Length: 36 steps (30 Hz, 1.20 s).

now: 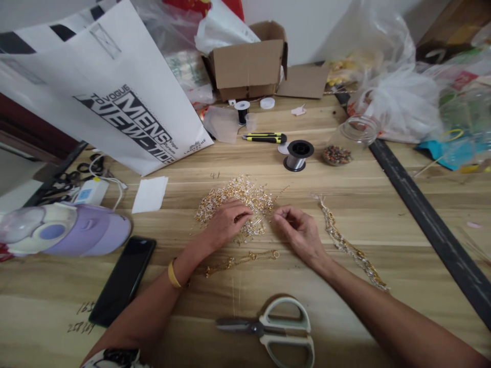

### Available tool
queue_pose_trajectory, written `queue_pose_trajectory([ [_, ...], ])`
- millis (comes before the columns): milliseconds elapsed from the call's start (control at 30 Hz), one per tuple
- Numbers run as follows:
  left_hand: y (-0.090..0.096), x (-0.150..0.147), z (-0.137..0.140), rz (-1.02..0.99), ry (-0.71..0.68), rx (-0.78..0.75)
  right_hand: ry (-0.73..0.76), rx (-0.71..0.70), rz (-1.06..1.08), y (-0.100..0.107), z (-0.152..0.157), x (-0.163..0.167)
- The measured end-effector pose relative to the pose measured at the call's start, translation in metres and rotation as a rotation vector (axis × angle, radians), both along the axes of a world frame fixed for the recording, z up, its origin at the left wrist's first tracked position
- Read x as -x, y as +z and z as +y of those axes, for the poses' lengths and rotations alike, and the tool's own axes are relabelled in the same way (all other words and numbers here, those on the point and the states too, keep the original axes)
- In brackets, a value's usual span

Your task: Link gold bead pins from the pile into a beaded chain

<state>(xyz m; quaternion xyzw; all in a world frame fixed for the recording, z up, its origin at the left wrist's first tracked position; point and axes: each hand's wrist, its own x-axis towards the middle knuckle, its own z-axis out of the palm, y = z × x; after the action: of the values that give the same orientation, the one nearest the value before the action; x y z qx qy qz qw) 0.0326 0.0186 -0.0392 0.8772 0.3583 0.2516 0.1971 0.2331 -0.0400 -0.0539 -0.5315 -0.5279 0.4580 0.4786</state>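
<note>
A pile of small gold and clear beads (233, 193) is heaped on the wooden table. My left hand (226, 221) rests at the near side of the pile, thumb and fingers closed together; what they hold, if anything, is too small to make out. Just right of the pile, my right hand (301, 231) pinches thumb against fingers, and its contents are also unclear. A gold chain (247, 258) with a ring at its end lies in front of the hands. To the right of my right hand is a bundle of beaded strands (343, 237).
Large scissors (274, 327) lie near the front edge. A phone (123, 281) and purple bottle (88, 230) are at left, below a white bag (115, 87). Behind the pile are a wire spool (296, 156), a utility knife (264, 137) and a clear jar (351, 138).
</note>
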Motion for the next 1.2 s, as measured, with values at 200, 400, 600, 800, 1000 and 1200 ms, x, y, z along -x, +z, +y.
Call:
queue_pose_trajectory([
  [200, -0.003, -0.006, -0.003, 0.058, 0.007, -0.108, -0.036, 0.023, 0.102, -0.002, 0.004, -0.001],
  [400, 0.004, -0.016, -0.007, 0.122, 0.002, -0.130, -0.036, 0.011, 0.112, 0.000, 0.004, -0.002],
  [600, 0.008, -0.022, -0.007, 0.277, 0.020, -0.148, -0.039, 0.007, 0.111, 0.001, 0.005, -0.001],
  [800, 0.008, -0.027, -0.003, 0.309, -0.002, -0.124, -0.024, -0.011, 0.104, 0.001, 0.005, -0.002],
  [1000, 0.006, -0.030, -0.002, 0.325, 0.004, -0.098, -0.018, -0.021, 0.101, 0.000, 0.006, -0.002],
  [1200, 0.006, -0.031, -0.001, 0.304, -0.014, -0.068, -0.015, -0.018, 0.102, -0.002, 0.006, -0.002],
])
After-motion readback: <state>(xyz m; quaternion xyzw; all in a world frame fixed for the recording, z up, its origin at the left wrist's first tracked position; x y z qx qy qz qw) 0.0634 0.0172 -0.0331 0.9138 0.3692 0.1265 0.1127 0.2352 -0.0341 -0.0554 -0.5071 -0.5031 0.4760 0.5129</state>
